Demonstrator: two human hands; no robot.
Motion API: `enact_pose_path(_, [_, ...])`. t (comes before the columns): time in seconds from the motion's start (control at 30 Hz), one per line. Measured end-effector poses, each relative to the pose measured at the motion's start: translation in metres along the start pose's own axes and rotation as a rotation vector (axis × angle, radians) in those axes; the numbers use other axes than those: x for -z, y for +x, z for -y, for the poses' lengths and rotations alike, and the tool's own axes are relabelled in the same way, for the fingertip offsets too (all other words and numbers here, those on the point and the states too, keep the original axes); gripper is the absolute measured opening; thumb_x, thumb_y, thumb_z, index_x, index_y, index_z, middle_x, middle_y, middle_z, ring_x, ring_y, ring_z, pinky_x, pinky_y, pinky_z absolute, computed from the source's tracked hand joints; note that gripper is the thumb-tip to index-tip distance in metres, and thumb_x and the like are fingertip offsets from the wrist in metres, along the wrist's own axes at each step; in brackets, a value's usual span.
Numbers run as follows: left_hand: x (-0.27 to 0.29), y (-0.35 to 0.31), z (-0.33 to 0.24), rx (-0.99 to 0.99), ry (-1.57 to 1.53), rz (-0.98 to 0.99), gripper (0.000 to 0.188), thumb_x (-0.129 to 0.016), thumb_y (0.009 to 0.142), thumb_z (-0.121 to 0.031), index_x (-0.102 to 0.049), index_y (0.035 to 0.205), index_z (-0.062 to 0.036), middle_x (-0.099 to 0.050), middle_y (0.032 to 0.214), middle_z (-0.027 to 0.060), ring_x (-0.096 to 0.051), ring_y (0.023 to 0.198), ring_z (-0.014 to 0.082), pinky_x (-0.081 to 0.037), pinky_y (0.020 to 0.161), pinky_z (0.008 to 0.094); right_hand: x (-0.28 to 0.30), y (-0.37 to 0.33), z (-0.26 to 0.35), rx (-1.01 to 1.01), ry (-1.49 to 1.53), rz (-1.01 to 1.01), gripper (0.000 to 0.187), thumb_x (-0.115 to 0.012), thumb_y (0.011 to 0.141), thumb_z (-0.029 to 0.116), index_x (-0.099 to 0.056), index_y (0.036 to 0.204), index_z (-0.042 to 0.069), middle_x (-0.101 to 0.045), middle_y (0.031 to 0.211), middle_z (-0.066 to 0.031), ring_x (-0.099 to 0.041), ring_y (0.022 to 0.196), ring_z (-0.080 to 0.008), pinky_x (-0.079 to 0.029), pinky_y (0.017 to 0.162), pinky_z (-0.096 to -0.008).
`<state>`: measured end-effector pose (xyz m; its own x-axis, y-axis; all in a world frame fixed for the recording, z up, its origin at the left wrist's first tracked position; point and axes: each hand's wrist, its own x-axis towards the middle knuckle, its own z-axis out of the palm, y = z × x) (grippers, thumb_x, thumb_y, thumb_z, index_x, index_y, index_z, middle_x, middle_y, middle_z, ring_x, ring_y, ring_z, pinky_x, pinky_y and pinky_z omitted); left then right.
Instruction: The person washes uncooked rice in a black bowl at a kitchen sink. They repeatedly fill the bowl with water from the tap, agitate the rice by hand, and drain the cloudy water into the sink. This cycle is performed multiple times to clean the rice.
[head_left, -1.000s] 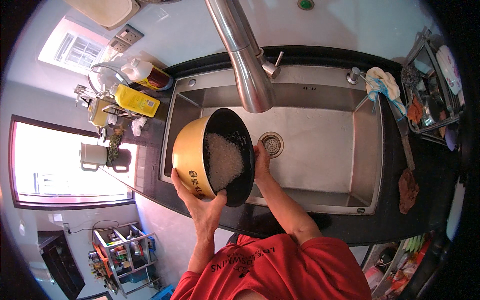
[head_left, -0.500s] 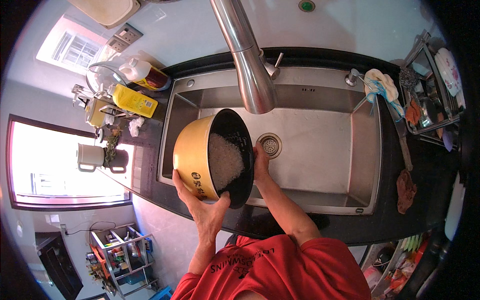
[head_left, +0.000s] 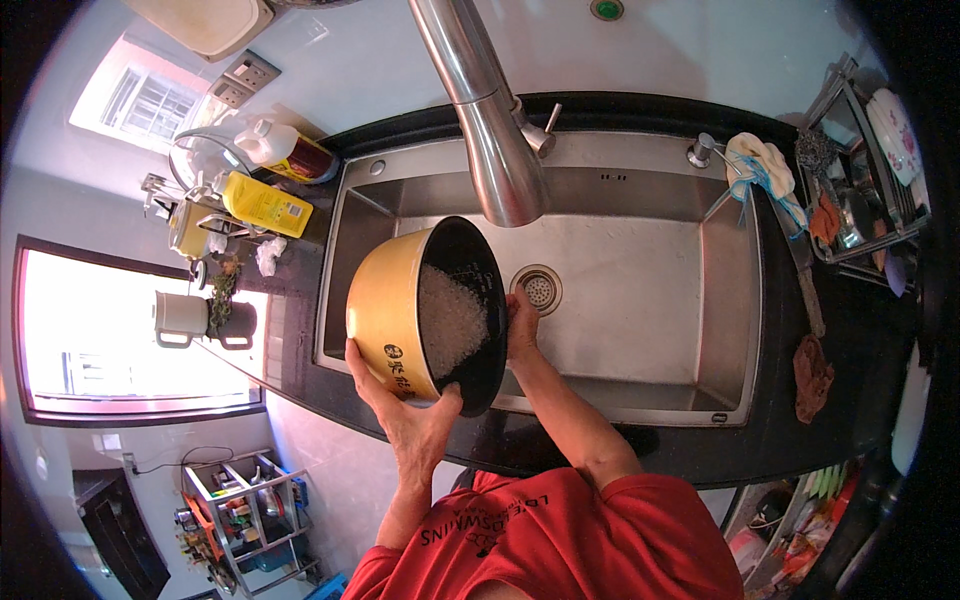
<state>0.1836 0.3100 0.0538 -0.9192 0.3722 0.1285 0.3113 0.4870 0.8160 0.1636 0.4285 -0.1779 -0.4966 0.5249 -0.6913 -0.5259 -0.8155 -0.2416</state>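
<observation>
A gold rice cooker inner pot (head_left: 385, 305) with a black inside is tilted over the left part of the steel sink (head_left: 640, 290). White rice (head_left: 452, 320) lies in it, banked toward its left wall. My left hand (head_left: 408, 415) grips the pot's near side, thumb over the rim and fingers beneath the gold outside. At the right rim my right hand (head_left: 521, 325) holds the pot, its fingers partly hidden behind the edge. The pull-down faucet (head_left: 505, 165) hangs just beyond the pot, and no water is seen flowing from it.
Bottles, one a yellow bottle (head_left: 268, 203), crowd the left counter. A knife (head_left: 808, 290), a brown cloth (head_left: 812, 378) and gloves (head_left: 762, 168) lie right of the sink, beside a dish rack (head_left: 870, 190). The drain (head_left: 538, 290) sits right of the pot.
Almost nothing differs. The view has shifted very slightly, while both hands keep the pot at about the same tilt.
</observation>
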Motion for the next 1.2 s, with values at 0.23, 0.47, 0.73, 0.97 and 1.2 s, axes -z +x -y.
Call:
enact_pose_path(0.23, [0.000, 0.001, 0.002, -0.004, 0.003, 0.009, 0.109, -0.069, 0.053, -0.013, -0.009, 0.144, -0.0056, -0.024, 0.136, 0.0190, -0.029, 0.127, 0.0324, -0.027, 0.107, 0.0401, 0.001, 0.001, -0.001, 0.050, -0.066, -0.035, 0.040, -0.054, 0.086, 0.040, -0.052, 0.063, 0.007, -0.052, 0.058, -0.0041, -0.049, 0.052, -0.0191, -0.040, 0.053, -0.0337])
enact_pose_path(0.47, [0.000, 0.008, 0.011, 0.039, -0.044, 0.008, 0.108, -0.068, 0.054, -0.012, -0.008, 0.144, -0.0034, -0.024, 0.136, 0.0181, -0.029, 0.127, 0.0302, -0.027, 0.106, 0.0389, -0.006, -0.007, 0.009, 0.056, -0.054, -0.041, 0.040, -0.053, 0.086, 0.041, -0.052, 0.063, 0.008, -0.052, 0.058, -0.0031, -0.048, 0.053, -0.0186, -0.038, 0.053, -0.0328])
enact_pose_path(0.73, [0.006, 0.020, 0.025, 0.136, -0.161, 0.025, 0.105, -0.065, 0.057, -0.014, -0.008, 0.144, -0.0002, -0.027, 0.135, 0.0174, -0.033, 0.123, 0.0293, -0.031, 0.103, 0.0376, -0.005, -0.006, 0.016, 0.064, -0.131, 0.012, 0.040, -0.053, 0.087, 0.041, -0.056, 0.063, 0.009, -0.055, 0.061, -0.0003, -0.049, 0.056, -0.0134, -0.039, 0.055, -0.0268])
enact_pose_path(0.97, [0.009, 0.025, 0.021, 0.151, -0.316, 0.027, 0.101, -0.064, 0.058, -0.016, -0.012, 0.143, -0.0018, -0.030, 0.134, 0.0159, -0.035, 0.121, 0.0284, -0.030, 0.103, 0.0354, -0.008, -0.018, 0.027, 0.434, -0.395, -0.057, 0.032, -0.058, 0.083, 0.033, -0.052, 0.064, 0.008, -0.047, 0.064, 0.0028, -0.043, 0.061, -0.0127, -0.036, 0.060, -0.0277])
enact_pose_path(1.2, [0.019, 0.039, 0.028, 0.218, -0.543, 0.227, 0.094, -0.059, 0.058, -0.012, -0.017, 0.143, -0.0062, -0.040, 0.128, 0.0135, -0.042, 0.116, 0.0257, -0.034, 0.100, 0.0336, -0.031, -0.059, 0.073, 0.612, -0.522, 0.018, 0.030, -0.055, 0.089, 0.027, -0.058, 0.071, 0.003, -0.049, 0.067, 0.0032, -0.044, 0.065, -0.0104, -0.038, 0.063, -0.0255])
